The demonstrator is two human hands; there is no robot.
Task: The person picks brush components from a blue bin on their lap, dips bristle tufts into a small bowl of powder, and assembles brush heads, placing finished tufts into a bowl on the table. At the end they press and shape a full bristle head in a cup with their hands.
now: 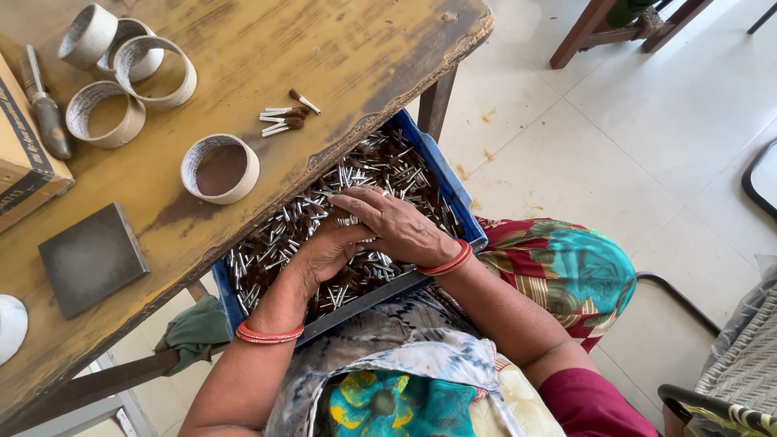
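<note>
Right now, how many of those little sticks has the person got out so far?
Done: only a few sticks lie together on the wooden table, near five cardboard rings, all looking unfilled; one ring sits closest. In hand: the left hand and right hand are gathering sticks inside the blue crate. Left: the crate looks nearly full, so most remains.

Tray point(453, 190) on lap under table point(348, 48) edge; sticks point(275, 239) inside; rings point(129, 77), few sticks point(283, 120) on tabletop.
</note>
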